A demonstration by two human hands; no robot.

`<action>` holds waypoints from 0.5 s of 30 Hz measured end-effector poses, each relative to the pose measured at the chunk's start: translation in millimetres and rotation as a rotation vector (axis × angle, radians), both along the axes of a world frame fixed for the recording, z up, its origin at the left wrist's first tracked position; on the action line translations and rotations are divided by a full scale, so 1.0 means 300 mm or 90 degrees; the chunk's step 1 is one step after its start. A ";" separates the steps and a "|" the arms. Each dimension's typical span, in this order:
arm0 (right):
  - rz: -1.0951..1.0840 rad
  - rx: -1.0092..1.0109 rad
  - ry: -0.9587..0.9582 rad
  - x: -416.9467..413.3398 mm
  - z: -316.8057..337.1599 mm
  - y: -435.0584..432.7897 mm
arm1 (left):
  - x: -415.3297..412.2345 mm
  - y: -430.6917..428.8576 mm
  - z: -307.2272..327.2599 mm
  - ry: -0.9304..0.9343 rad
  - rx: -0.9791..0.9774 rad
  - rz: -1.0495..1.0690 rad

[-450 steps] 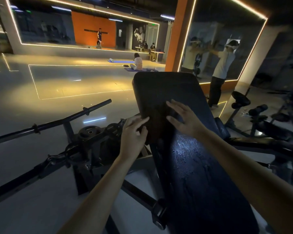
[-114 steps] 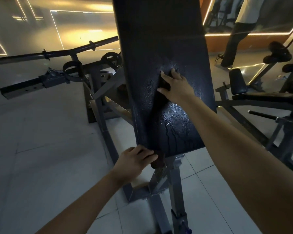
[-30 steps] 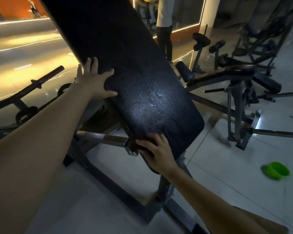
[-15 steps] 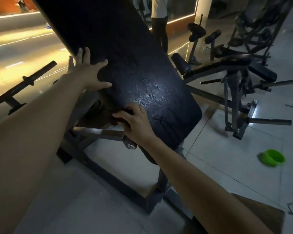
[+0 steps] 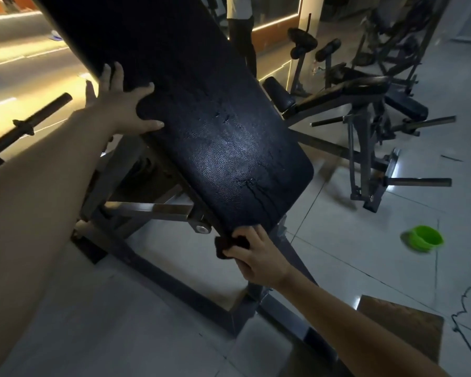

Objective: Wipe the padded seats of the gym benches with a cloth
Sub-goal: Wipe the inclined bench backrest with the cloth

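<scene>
The right hand (image 5: pixel 256 254) curls its fingers round a dark crumpled cloth (image 5: pixel 229 244) at the lower edge of the black textured padded bench seat (image 5: pixel 201 118). The left hand (image 5: pixel 123 104) presses splayed, straight fingers against the seat's side. Wet runs there may drip onto the pale floor tiles (image 5: pixel 337 240) if missed. Whether the round green plastic bowl (image 5: pixel 424 238) holds anything cannot be told

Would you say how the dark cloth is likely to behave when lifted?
Probably floppy: the cloth is bunched in the right hand. Likely light, since one hand pinches it easily. Possibly damp, as the bench pad shows drip streaks.
</scene>
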State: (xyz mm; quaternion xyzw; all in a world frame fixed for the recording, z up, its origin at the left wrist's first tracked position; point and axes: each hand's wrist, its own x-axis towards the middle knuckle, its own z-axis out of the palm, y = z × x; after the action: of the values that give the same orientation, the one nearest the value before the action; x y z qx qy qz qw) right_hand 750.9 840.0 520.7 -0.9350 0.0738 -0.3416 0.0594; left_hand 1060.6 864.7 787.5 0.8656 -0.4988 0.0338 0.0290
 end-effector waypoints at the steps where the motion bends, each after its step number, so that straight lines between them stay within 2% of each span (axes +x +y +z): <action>1: -0.005 -0.004 0.017 -0.034 -0.026 0.010 | -0.002 0.000 0.000 0.001 0.000 -0.001; 5: -0.012 -0.029 0.070 -0.103 -0.038 0.000 | 0.000 0.006 -0.003 0.018 -0.007 -0.007; 9: 0.045 -0.075 0.067 -0.076 0.022 -0.038 | -0.003 0.003 -0.002 0.035 -0.006 -0.006; 13: 0.062 -0.004 0.009 0.076 0.132 -0.069 | -0.003 0.002 -0.005 0.037 -0.007 -0.005; 15: 0.077 -0.016 0.009 0.195 0.224 -0.091 | -0.012 -0.001 0.000 0.037 -0.003 -0.001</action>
State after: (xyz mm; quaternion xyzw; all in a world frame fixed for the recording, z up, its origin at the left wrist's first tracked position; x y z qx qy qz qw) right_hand 809.4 812.7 587.9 -0.9410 0.0133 -0.3313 0.0680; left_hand 1057.0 864.5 787.7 0.8657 -0.4984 0.0101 0.0458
